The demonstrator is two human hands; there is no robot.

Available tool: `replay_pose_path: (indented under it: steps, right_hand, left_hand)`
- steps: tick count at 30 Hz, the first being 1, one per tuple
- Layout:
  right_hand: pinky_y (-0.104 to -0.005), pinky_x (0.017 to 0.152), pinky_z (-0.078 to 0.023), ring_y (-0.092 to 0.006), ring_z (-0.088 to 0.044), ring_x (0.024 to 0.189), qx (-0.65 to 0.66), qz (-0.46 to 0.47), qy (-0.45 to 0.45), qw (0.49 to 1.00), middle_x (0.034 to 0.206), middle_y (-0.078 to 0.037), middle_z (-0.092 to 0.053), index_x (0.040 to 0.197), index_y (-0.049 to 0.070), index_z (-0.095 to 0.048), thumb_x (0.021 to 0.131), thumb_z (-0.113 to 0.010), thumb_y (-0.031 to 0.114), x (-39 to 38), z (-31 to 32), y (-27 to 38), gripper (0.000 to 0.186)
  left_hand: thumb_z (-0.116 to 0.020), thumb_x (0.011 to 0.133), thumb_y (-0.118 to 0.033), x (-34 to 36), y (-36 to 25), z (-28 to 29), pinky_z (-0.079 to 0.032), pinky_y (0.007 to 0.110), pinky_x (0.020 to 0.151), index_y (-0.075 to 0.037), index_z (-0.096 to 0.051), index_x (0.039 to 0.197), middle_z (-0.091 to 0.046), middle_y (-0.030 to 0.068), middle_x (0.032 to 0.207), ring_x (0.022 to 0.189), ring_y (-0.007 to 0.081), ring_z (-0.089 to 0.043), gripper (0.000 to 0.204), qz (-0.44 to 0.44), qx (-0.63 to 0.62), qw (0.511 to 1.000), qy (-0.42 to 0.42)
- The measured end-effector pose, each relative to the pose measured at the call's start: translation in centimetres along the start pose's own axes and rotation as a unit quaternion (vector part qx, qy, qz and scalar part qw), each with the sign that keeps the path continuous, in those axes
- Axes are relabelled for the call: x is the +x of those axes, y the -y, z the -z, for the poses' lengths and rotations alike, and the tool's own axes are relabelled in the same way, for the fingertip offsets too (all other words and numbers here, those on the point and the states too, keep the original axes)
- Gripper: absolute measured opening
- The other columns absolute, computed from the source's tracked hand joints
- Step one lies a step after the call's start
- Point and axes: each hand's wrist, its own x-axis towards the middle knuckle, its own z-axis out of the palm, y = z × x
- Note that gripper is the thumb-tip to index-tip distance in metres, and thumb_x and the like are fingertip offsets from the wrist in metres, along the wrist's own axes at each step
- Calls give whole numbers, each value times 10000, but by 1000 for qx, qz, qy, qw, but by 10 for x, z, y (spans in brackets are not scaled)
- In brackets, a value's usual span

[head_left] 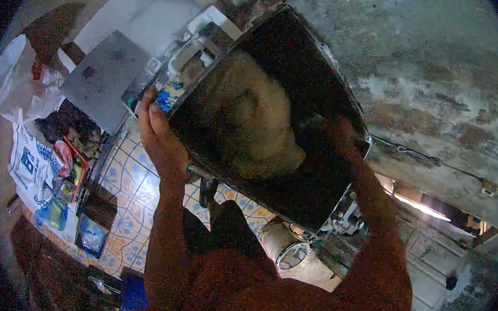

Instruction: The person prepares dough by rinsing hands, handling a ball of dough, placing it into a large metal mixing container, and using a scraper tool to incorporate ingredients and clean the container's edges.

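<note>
You had your left hand (163, 142) at the near-left rim of a deep, dark-walled, box-shaped trough (333, 68), and your bare right hand (343, 135) reached down inside it, toward the right-hand wall. To handle the load well, I judge, you needed a steady left hand on the rim as a brace, while the right worked low, its palm under the bulk rather than plucking at the top. A soft, heavy-looking lump would likely have sagged or clung, so slow, broad contact suited it better than a fingertip pull. The dim light inside also called for care near the walls.

The large, pale beige, dough-like mass (263, 124) lay in the trough between your hands, filling the left and middle part. It was to the left of your right hand, with a dark gap between, and to the right of your left hand, across the rim. Your left fingers lay close together, though how firmly they gripped could not be told. Shadow hid your right fingers, so whether they pinched anything was unclear.
</note>
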Motion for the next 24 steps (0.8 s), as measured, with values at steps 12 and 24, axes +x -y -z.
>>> replay_pose_path:
  steps: [12,24]
  right_hand:
    - [-512,689,-527,-415,-658,772,23,-29,57,998,858,-216,-672,1103,14,-599,869,-578,182,-60,138,-20,289]
    - [-481,623,-523,-365,-645,712,-33,-23,-29,999,809,-181,-655,1170,-1,-574,868,-576,177,-69,13,4,351]
  left_hand:
    - [-406,1045,-229,2,3,-4,-379,346,1015,54,-541,1272,-585,177,1221,1138,243,-537,388,-70,28,997,-7]
    - [-368,1045,-258,9,12,9,-341,372,1069,58,-515,1307,-560,209,1304,1234,310,-509,436,-72,84,994,28]
